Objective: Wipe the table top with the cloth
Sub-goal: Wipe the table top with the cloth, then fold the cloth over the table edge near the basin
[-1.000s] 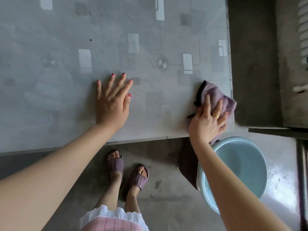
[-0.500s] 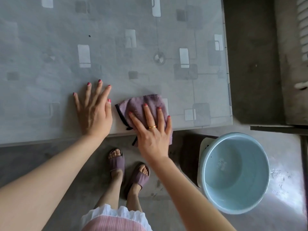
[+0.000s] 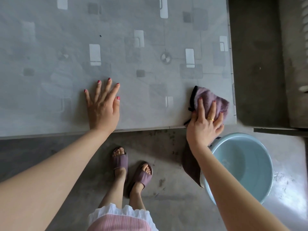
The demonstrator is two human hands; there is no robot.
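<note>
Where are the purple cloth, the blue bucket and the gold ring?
purple cloth [image 3: 210,97]: head view, fuzzy top above the fingers.
blue bucket [image 3: 246,162]: head view, inside wall.
gold ring [image 3: 211,118]: head view, band on a finger.

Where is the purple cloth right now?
In the head view, the purple fleecy cloth lies at the grey patterned table top's near right corner, under the right hand, above the pale blue plastic basin on the floor.

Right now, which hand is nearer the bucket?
Right. The right hand presses the cloth at the table's near right corner, just above the bucket on the floor. The left hand lies flat on the table, well left of it.
</note>
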